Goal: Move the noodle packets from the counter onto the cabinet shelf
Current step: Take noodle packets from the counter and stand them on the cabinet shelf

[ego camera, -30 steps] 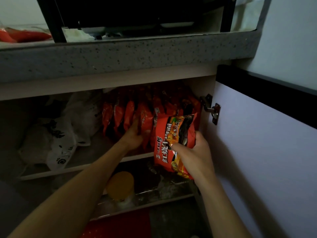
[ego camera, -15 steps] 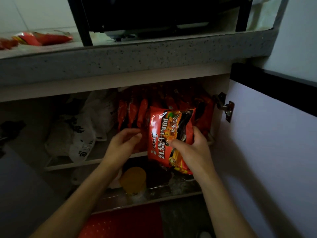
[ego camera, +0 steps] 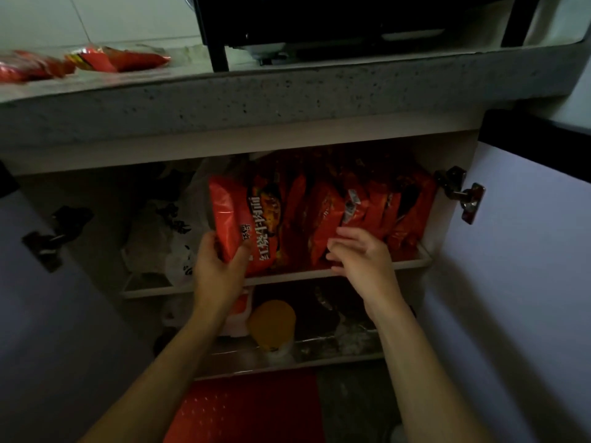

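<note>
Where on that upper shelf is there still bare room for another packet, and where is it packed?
Bare shelf shows only at its left front edge, between the left wall and the white bags. From the packet in the left hand rightward to the hinge, the row is packed; the right hand hovers before it.

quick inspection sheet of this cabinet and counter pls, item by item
surface: cabinet shelf, right half packed, front lip bare
job's things: row of noodle packets upright on shelf; end packet at its left; more packets on counter
clutter: white plastic bags left on shelf; yellow-lidded jar on the shelf below
grippers: left hand grips end packet; right hand open, fingers at the row
cables: nothing seen
surroundings: both cabinet doors open, right door; black appliance on counter
</note>
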`<state>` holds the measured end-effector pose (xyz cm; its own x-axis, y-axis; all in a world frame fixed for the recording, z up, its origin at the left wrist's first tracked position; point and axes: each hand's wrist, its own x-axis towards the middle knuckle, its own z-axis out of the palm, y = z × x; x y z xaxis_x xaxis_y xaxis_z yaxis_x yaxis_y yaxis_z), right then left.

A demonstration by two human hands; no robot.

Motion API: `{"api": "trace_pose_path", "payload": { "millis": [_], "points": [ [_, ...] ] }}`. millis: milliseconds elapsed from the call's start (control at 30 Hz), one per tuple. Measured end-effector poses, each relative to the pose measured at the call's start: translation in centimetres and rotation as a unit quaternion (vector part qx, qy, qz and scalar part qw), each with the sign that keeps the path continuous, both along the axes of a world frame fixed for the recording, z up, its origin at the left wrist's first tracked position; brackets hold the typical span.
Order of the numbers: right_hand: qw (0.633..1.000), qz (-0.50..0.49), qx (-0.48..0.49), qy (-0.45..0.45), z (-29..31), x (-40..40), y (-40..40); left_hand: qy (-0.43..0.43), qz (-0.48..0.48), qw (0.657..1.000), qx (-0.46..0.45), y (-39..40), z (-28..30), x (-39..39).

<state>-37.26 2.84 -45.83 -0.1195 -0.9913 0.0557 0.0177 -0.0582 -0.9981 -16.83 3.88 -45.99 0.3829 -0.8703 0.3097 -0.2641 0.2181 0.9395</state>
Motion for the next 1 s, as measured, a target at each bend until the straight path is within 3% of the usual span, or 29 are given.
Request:
{"api": "trace_pose_path", "payload": {
  "millis": [100, 167, 233, 333, 400, 600, 733, 1000],
  "points": [
    [0.999, -0.024, 0.021, -0.009, -0.4, 0.1, -0.6, -0.122, 0.041, 0.991, -0.026, -3.1, -1.3, -1.0],
    [0.999, -0.036, 0.034, -0.007, -0.8, -0.1, -1.0, -0.147, 0.033, 0.988, -0.017, -5.1, -2.5, -2.5],
    [0.998, -0.04, 0.045, -0.007, -1.3, -0.3, -1.2, -0.167, -0.005, 0.986, 0.006, -6.6, -3.7, -4.0],
    [0.997, -0.043, 0.058, 0.014, -2.2, -1.1, -2.0, -0.211, -0.145, 0.966, 0.027, -8.1, -5.5, -5.4],
    [0.997, -0.046, 0.06, 0.031, -2.6, -1.9, -2.6, -0.216, -0.206, 0.954, 0.032, -8.9, -5.9, -5.2],
    [0.996, -0.056, 0.054, 0.036, -3.0, -3.3, -2.9, -0.214, -0.265, 0.934, 0.106, -12.4, -4.9, -3.1],
    [0.996, -0.052, 0.048, 0.048, -3.1, -3.5, -2.9, -0.147, -0.253, 0.942, 0.162, -12.7, -3.9, -4.2],
    [0.996, -0.061, 0.032, 0.053, -2.7, -3.0, -3.2, -0.206, -0.22, 0.926, 0.226, -13.6, -3.3, -5.6]
  ]
}}
